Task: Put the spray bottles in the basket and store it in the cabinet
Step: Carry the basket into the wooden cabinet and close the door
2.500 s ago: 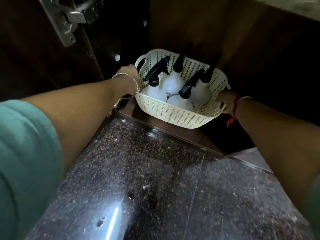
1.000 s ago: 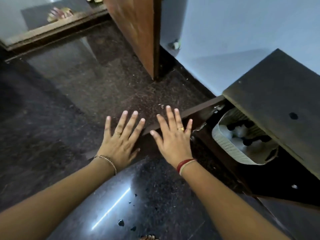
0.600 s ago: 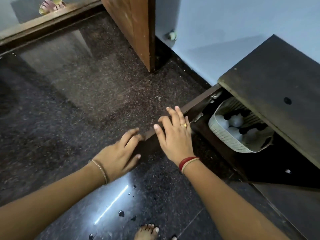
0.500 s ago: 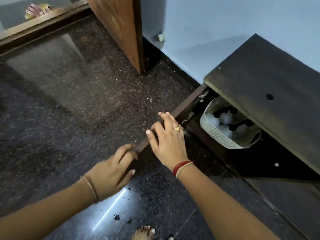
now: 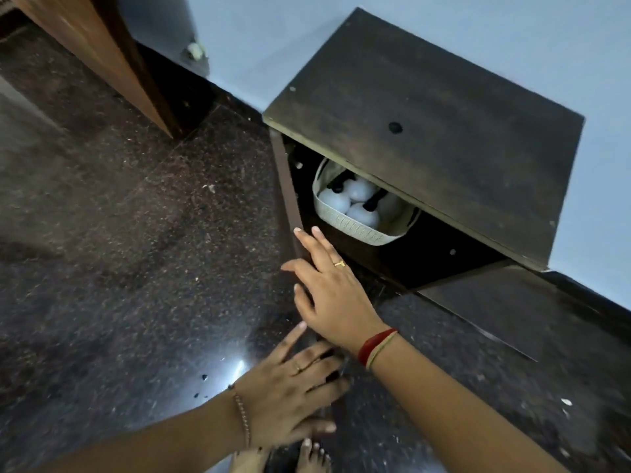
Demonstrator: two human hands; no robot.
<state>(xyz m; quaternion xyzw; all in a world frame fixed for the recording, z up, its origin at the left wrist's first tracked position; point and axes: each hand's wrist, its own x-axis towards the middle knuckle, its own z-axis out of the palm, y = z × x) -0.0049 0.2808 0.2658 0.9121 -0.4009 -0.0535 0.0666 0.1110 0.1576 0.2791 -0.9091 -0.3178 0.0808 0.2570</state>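
Observation:
A white perforated basket (image 5: 345,224) stands inside the low dark wooden cabinet (image 5: 426,131), partly hidden under its top. In it are several white spray bottles (image 5: 334,201) with black trigger heads. The cabinet's left door (image 5: 288,196) stands open and shows edge-on. My right hand (image 5: 329,293) lies along the door's top edge, fingers stretched out, thumb on the outer side. My left hand (image 5: 293,390) rests with spread fingers on the same edge, nearer to me. Neither hand holds a bottle or the basket.
The cabinet's right door (image 5: 512,312) hangs wide open at the right. A brown room door (image 5: 102,52) stands at the upper left beside the pale blue wall (image 5: 259,39). The floor (image 5: 119,250) is dark polished stone. My bare toes (image 5: 312,455) show at the bottom.
Both hands let go of the basket, which now sits in the cabinet. They moved onto the left door's top edge, and the door has swung round toward the cabinet.

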